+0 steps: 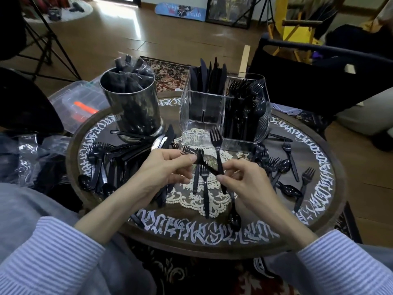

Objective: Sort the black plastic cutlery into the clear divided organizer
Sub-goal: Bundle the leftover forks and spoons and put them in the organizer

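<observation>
Hiding fork handles, left hand [168,167] and right hand [244,179] pinch 2 forks [216,139]

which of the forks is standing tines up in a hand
The fork pinched by the right hand; its tines point up, while the others lie flat.

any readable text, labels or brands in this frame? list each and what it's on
None can be read.
Round table: white calligraphy-style lettering rings its rim, too stylised to make out as words.
Blue board on the floor at the back: dark markings, too blurred to read.
Framed picture beside it: too blurred to tell if it bears text.
Clear organizer, metal canister and forks: no label or brand visible.
</observation>
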